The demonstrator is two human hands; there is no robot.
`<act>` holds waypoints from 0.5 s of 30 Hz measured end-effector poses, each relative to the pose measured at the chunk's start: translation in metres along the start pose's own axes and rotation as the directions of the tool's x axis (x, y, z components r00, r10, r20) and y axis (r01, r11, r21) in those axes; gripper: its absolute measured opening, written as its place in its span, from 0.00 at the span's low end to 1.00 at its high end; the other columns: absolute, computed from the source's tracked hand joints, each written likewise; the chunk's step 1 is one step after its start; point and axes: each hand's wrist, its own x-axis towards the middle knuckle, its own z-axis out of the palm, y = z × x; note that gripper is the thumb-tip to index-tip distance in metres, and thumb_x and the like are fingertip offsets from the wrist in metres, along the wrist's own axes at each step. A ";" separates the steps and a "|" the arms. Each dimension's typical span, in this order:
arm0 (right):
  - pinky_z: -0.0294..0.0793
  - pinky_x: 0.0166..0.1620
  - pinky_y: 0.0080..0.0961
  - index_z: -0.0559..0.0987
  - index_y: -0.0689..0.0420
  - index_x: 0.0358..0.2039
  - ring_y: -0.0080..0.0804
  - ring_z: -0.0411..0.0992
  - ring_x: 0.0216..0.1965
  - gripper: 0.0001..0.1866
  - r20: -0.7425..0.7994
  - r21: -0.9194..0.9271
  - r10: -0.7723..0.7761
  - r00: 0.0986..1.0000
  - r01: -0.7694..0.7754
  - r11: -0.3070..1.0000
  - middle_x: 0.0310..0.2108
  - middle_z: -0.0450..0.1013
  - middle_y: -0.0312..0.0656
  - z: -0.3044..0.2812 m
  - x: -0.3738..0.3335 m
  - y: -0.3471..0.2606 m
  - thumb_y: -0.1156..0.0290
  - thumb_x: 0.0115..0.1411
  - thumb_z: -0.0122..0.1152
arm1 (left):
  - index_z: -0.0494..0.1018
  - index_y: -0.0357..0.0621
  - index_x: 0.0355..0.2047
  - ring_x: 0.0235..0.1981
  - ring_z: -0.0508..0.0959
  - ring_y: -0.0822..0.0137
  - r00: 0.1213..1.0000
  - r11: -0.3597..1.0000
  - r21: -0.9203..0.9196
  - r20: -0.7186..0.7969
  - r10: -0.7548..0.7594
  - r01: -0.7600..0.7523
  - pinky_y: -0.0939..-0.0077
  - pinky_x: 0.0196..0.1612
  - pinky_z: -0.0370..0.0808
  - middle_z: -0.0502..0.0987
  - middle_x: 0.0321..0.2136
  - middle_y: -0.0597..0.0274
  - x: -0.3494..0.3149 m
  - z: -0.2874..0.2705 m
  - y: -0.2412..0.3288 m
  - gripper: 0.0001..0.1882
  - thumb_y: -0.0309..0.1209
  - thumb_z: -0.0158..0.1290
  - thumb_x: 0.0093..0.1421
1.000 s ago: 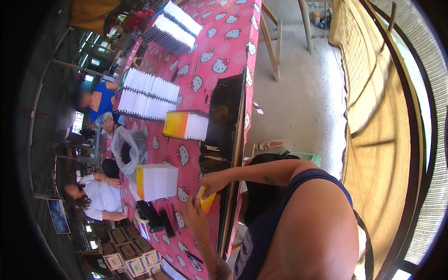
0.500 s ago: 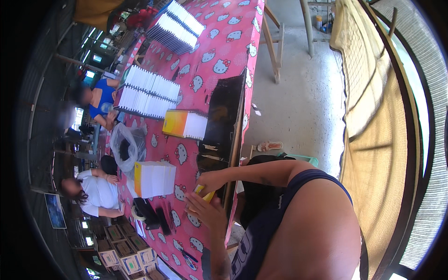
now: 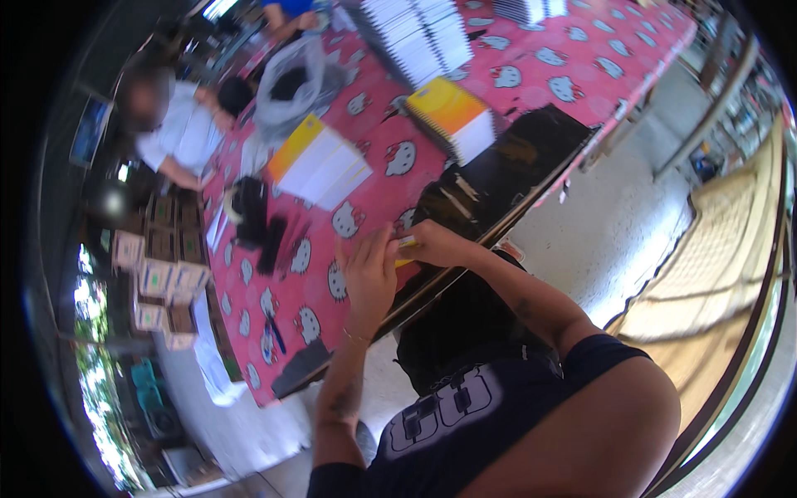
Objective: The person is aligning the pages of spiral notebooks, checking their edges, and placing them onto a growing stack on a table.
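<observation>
At the near edge of the pink patterned table, both my hands are closed around a small yellow notebook (image 3: 404, 264), mostly covered by my fingers; a yellow and white part shows between them. My left hand (image 3: 369, 270) holds its left side with the fingers stretched forward over it. My right hand (image 3: 438, 244) grips the other side, fingers bent. Just beyond lies a black sheet (image 3: 531, 158), worn along the table edge. A stack of yellow-covered spiral notebooks (image 3: 452, 116) stands past it, and a stack of yellow-covered paper blocks (image 3: 320, 166) sits to its left.
A black tape dispenser (image 3: 247, 203) and scissors (image 3: 275, 334) lie on the left of the table (image 3: 365, 207). A clear plastic bag (image 3: 286, 87) and tall notebook stacks (image 3: 415, 41) stand farther back. Cartons (image 3: 166, 274) are piled at left, near a person in white (image 3: 178, 124).
My view has turned, so the table now slants across it and the cartons show more fully. Both hands stay together on the yellow notebook, the left hand's fingers now pointing more forward.
</observation>
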 end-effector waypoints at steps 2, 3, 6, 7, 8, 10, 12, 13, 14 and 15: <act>0.77 0.38 0.39 0.81 0.63 0.41 0.56 0.79 0.36 0.15 0.048 -0.037 0.057 0.997 -0.055 0.998 0.31 0.78 0.58 -0.001 0.001 0.002 0.67 0.57 0.66 | 0.75 0.44 0.52 0.48 0.80 0.57 0.997 0.996 -0.041 0.034 0.076 -0.075 0.44 0.69 0.52 0.81 0.45 0.59 0.001 0.000 -0.009 0.15 0.34 0.54 0.67; 0.77 0.38 0.39 0.82 0.63 0.41 0.56 0.79 0.35 0.15 0.071 -0.041 0.067 0.995 -0.064 0.997 0.30 0.78 0.58 0.000 0.002 0.004 0.66 0.57 0.67 | 0.75 0.45 0.51 0.47 0.80 0.57 0.998 0.995 -0.066 0.006 0.069 -0.069 0.45 0.69 0.53 0.81 0.45 0.59 -0.001 0.001 -0.013 0.15 0.35 0.56 0.66; 0.77 0.38 0.39 0.81 0.64 0.41 0.56 0.79 0.35 0.15 0.091 -0.032 0.040 0.995 -0.037 0.999 0.30 0.78 0.58 -0.002 0.003 0.000 0.68 0.57 0.68 | 0.75 0.46 0.52 0.48 0.80 0.56 0.998 0.988 -0.146 -0.040 0.050 -0.056 0.43 0.68 0.54 0.81 0.46 0.58 -0.003 0.006 -0.011 0.17 0.37 0.58 0.64; 0.77 0.39 0.39 0.81 0.64 0.41 0.56 0.79 0.35 0.15 0.089 -0.025 0.021 0.996 -0.019 1.000 0.30 0.78 0.58 -0.003 0.003 -0.004 0.69 0.56 0.68 | 0.74 0.46 0.53 0.49 0.79 0.55 0.999 0.984 -0.171 -0.034 0.037 -0.042 0.42 0.67 0.55 0.80 0.47 0.57 -0.005 0.004 -0.009 0.19 0.38 0.57 0.64; 0.77 0.39 0.39 0.81 0.64 0.41 0.56 0.79 0.36 0.15 0.084 -0.032 0.040 0.996 -0.038 0.999 0.31 0.78 0.58 -0.005 0.003 -0.008 0.70 0.56 0.68 | 0.73 0.46 0.55 0.51 0.78 0.54 0.999 0.979 -0.201 -0.028 0.030 -0.035 0.41 0.67 0.55 0.79 0.49 0.57 -0.003 0.002 -0.005 0.20 0.40 0.57 0.65; 0.77 0.40 0.38 0.81 0.65 0.42 0.55 0.79 0.37 0.15 0.073 -0.048 0.077 0.994 -0.074 0.996 0.32 0.79 0.58 -0.008 0.000 -0.013 0.71 0.55 0.69 | 0.70 0.44 0.60 0.59 0.72 0.54 1.000 1.000 0.027 0.014 -0.010 0.010 0.40 0.68 0.52 0.75 0.56 0.54 0.000 -0.004 0.004 0.24 0.42 0.52 0.68; 0.77 0.41 0.38 0.81 0.66 0.43 0.55 0.79 0.37 0.16 0.097 -0.046 0.071 0.993 -0.067 0.997 0.33 0.79 0.58 -0.007 0.000 -0.011 0.71 0.55 0.69 | 0.65 0.42 0.64 0.65 0.66 0.54 0.999 0.984 0.176 -0.005 -0.032 0.033 0.39 0.69 0.49 0.70 0.61 0.52 -0.008 0.001 0.010 0.27 0.44 0.48 0.70; 0.77 0.41 0.38 0.81 0.66 0.44 0.55 0.79 0.38 0.17 0.109 -0.046 0.068 0.992 -0.063 0.997 0.34 0.79 0.58 -0.007 0.000 -0.011 0.71 0.56 0.69 | 0.63 0.41 0.65 0.67 0.64 0.54 0.999 0.978 0.206 -0.040 -0.024 0.032 0.39 0.69 0.49 0.68 0.63 0.52 -0.018 0.011 0.014 0.29 0.45 0.46 0.71; 0.77 0.41 0.39 0.81 0.66 0.44 0.55 0.79 0.38 0.17 0.107 -0.035 0.100 0.989 -0.097 0.995 0.34 0.79 0.58 -0.006 0.001 -0.013 0.71 0.56 0.69 | 0.61 0.40 0.67 0.69 0.61 0.54 0.997 0.971 0.239 -0.072 -0.011 0.028 0.38 0.69 0.48 0.65 0.65 0.52 -0.020 0.012 0.016 0.30 0.45 0.44 0.71; 0.77 0.42 0.39 0.81 0.66 0.44 0.55 0.79 0.38 0.17 0.105 -0.025 0.133 0.986 -0.131 0.991 0.34 0.79 0.58 -0.005 0.001 -0.016 0.71 0.56 0.69 | 0.64 0.41 0.65 0.66 0.64 0.54 0.995 0.976 0.213 -0.095 -0.014 0.034 0.39 0.69 0.48 0.68 0.63 0.52 -0.020 0.012 0.015 0.28 0.44 0.46 0.70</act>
